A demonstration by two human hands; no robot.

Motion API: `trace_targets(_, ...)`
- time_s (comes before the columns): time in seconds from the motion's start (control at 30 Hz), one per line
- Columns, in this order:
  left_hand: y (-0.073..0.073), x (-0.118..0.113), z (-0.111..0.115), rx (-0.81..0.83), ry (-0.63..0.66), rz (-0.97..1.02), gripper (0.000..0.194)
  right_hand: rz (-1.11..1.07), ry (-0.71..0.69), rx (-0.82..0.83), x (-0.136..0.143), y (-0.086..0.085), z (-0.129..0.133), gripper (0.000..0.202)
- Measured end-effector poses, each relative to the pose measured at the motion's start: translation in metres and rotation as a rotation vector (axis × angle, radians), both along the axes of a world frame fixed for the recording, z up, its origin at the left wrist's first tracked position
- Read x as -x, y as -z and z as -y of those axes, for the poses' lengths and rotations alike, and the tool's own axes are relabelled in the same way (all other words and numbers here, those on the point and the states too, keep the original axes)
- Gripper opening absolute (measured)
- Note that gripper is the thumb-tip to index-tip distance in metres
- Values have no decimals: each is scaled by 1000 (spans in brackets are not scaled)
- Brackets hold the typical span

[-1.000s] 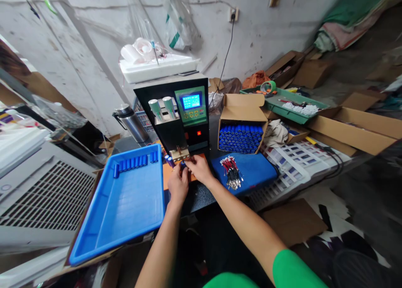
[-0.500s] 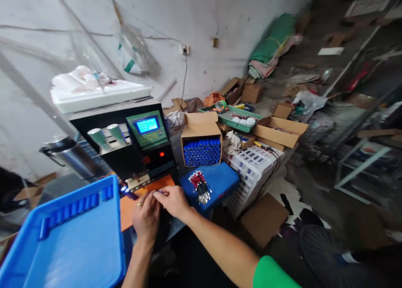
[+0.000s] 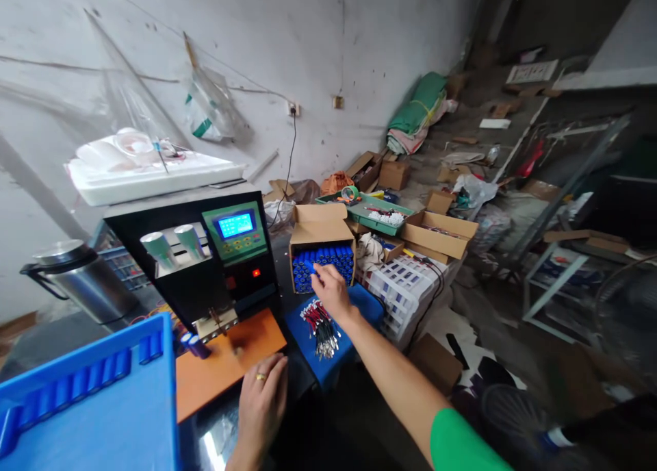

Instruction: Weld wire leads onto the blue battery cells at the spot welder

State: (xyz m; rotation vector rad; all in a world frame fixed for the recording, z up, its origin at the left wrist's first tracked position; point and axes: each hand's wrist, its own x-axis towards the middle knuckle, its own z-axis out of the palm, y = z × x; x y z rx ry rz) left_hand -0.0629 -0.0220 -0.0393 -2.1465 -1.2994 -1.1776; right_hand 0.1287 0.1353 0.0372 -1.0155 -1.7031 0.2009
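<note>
Tabletop, near edge: left hand, grip unclear; right hand pinches tilted blue cylinder at open carton's mouth.

scuffed white wall, socket with black cable, cluttered dark floor, green rolled sheeting, metal-framed stand at right

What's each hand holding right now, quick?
Left hand: loosely curled, palm hidden; can't tell whether it's empty.
Right hand: fingers closed on a blue cylinder at the cardboard box.
</note>
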Motion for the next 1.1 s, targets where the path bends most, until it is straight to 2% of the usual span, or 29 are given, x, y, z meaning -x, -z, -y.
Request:
trace_targets(0.13,14,4,5,56,37,10,20,364,158,-1,-11,-15,-32,37)
trace_targets(0.33,18,5,4,105,33,80,18,770,296,151,9,-33,-49,40)
trace_targets(0.53,21,4,5,167,48,148,16,914,344,288,22,-55,-49,39)
trace_targets(0.63,22,2,4,192,54,174,17,900,348,302,18,-59,-43,36)
trace_targets(0.7,23,1,2,212,57,196,18,827,346,255,12,-50,-35,35)
trace_targets(0.77,24,-1,1,226,59,219,20,707,321,231,3,-31,-27,33)
trace_targets(0.83,25,-1,0,229,65,233,21,572,267,344,-6,-4,-21,26)
trace_targets(0.9,26,-1,0,227,67,233,21,432,182,582,-14,23,-19,17)
trace_targets(1.0,28,0,-2,231,59,225,22,375,179,639,-18,52,-21,17)
trace_targets(1.1,29,1,-3,252,58,220,23,329,184,633,-12,65,-24,16)
